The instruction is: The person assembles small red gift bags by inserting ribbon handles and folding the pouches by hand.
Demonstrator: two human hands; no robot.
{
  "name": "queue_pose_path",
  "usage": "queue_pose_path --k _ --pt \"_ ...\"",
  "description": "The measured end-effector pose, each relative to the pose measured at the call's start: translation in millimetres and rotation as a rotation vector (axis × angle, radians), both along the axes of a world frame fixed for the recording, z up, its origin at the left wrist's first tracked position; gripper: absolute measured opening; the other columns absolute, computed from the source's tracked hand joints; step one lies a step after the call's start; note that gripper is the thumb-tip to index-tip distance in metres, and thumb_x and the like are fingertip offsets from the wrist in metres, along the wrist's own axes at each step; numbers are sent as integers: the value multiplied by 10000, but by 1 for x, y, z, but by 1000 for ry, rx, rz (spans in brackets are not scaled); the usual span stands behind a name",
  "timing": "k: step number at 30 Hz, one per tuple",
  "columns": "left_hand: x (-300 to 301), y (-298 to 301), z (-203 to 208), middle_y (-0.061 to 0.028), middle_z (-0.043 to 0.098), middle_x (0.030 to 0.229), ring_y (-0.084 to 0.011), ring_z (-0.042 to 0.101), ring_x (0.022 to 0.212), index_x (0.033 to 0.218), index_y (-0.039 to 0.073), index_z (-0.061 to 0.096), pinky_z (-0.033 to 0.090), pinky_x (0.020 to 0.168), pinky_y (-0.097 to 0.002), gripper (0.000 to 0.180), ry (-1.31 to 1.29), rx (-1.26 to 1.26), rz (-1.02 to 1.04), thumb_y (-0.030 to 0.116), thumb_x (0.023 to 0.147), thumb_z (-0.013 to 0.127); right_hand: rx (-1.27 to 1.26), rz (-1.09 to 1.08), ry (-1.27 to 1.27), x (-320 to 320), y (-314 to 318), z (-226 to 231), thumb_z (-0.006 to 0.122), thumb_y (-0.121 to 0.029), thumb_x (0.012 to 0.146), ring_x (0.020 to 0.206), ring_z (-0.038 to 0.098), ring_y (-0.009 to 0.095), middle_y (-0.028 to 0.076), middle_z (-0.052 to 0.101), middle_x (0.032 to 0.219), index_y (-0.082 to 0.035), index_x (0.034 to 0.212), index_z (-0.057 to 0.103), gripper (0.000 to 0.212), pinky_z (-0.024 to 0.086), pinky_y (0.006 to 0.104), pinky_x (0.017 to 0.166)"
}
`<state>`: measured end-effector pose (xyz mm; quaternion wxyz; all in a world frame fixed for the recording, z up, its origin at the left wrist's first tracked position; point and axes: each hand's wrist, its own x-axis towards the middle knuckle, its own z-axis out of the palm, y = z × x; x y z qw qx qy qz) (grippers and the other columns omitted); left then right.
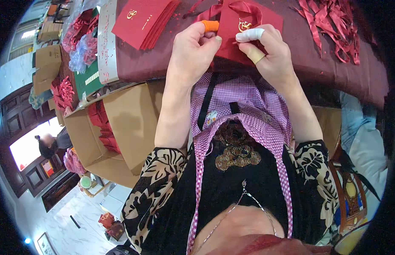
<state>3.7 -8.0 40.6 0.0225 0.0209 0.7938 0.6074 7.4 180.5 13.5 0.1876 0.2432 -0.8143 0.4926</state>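
Observation:
A small red paper bag [228,47] with a gold emblem lies at the near edge of the cloth-covered table, a satin ribbon [247,6] looped over its top. My left hand [192,53] is closed at the bag's left side, thumb against bent fingers, with an orange cover on one finger. On the right side, my right hand [272,55] pinches at the bag's front, wearing a white finger cover and a tan band on the thumb. What sits between the right fingertips is too small to make out.
Stacked red bags [143,21] lie left on the maroon tablecloth [140,66]. Loose red ribbons [333,25] are heaped at the right. Below the table's left side stands an open cardboard box [127,123] holding red bags. A person [55,144] is far left; another's light-clothed leg [363,140] is close right.

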Motion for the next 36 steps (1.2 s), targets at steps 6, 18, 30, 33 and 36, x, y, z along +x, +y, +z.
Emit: queue_pose_path --k 6,18,30,33,36 --pt "6 6 10 26 583 753 -29 486 657 1033 -18 656 427 588 -199 237 22 45 -19 26 801 640 -12 -37 11 0 -3 5 717 -76 756 830 594 225 44 654 820 -83 878 684 126 424 344 796" --pt "17 17 15 -21 592 783 -59 515 652 1013 -19 649 453 605 -218 211 142 -16 14 -10 803 626 67 -82 135 -1 -10 12 686 -42 711 753 575 239 43 589 717 -80 781 626 99 413 370 736" --pt "25 23 12 -185 567 782 -367 558 732 840 -30 579 457 641 -410 67 483 -351 20 -33 774 570 590 -100 461 3 -22 33 630 -120 638 778 544 243 69 569 702 -69 768 521 177 389 374 765" --pt "23 19 14 -168 579 781 -304 577 704 872 -33 597 465 636 -358 86 308 -208 44 -29 790 570 422 -15 319 -6 -14 39 642 -59 709 788 555 261 78 579 747 -58 805 567 122 403 382 782" --pt "19 12 15 -93 584 761 -152 562 662 970 -31 632 456 606 -269 157 203 -32 33 -8 820 592 238 52 191 -13 -2 41 643 -76 788 776 576 267 81 602 741 -56 805 591 58 409 389 775"
